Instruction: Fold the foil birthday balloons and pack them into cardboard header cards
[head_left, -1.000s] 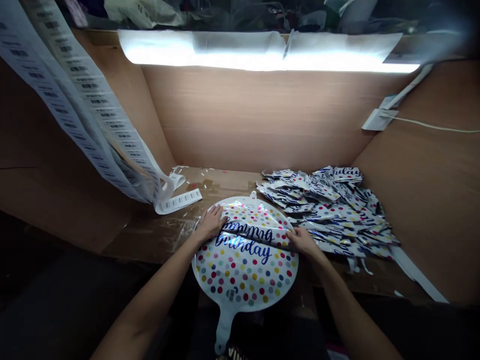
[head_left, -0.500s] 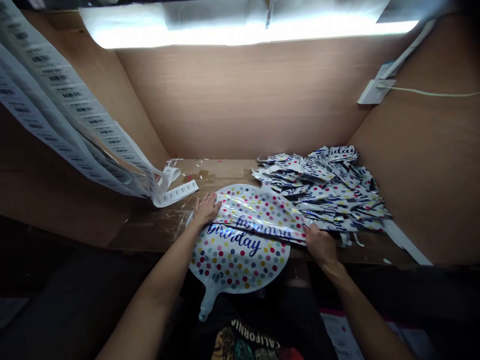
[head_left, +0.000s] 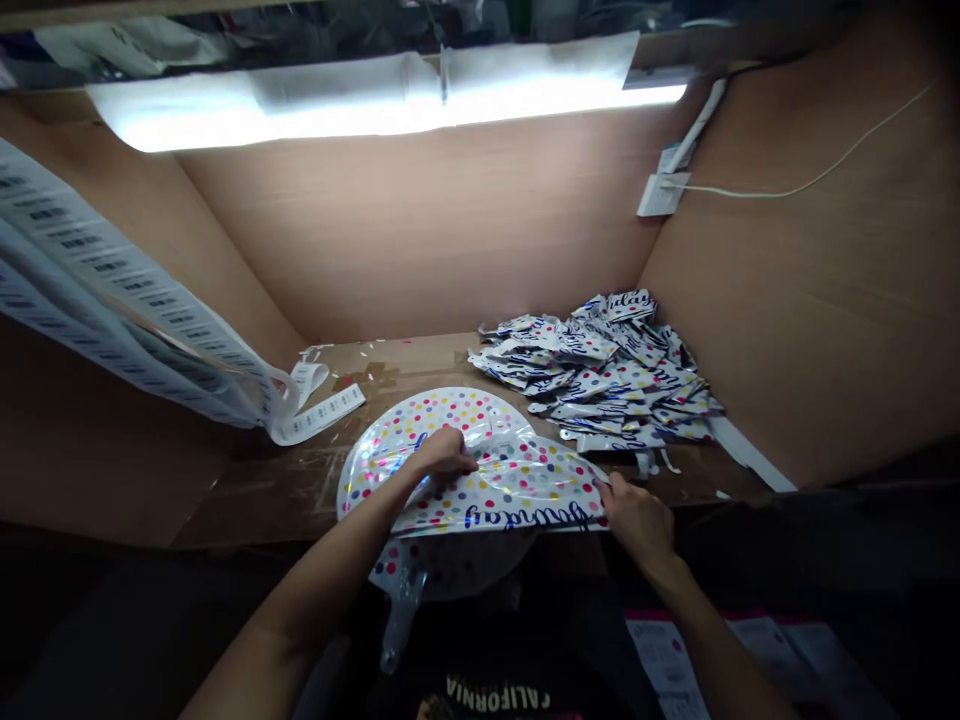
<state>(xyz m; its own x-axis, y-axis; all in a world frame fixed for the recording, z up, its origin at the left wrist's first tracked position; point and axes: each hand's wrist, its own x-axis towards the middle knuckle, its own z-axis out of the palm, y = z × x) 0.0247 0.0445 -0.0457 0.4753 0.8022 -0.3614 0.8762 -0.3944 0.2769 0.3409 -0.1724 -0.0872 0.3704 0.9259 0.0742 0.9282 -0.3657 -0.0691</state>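
A flat white foil balloon (head_left: 525, 480) with coloured dots and blue "birthday" lettering lies folded over at the shelf's front edge. My right hand (head_left: 639, 520) pinches its right end between thumb and fingers. Curled closed on the balloon's upper surface, my left hand (head_left: 446, 455) grips or presses the foil; its fingertips are partly hidden. Behind the fold spreads a round dotted foil part (head_left: 442, 405). Below the edge hangs a rounded foil part with a clear tail (head_left: 401, 620). Whether these belong to one balloon or more, I cannot tell.
A heap of folded dotted balloons (head_left: 622, 370) lies at the right on the cardboard shelf (head_left: 300, 490). Strips of barcode labels (head_left: 180, 310) hang at the left. Cardboard walls surround the shelf, with a bright lamp (head_left: 390, 115) above and a white switch box (head_left: 664, 193) at right.
My left hand has gone from lying flat on the balloon's left side to curled nearer its middle. The folded upper layer has come down toward me, its lettering now along the front fold.
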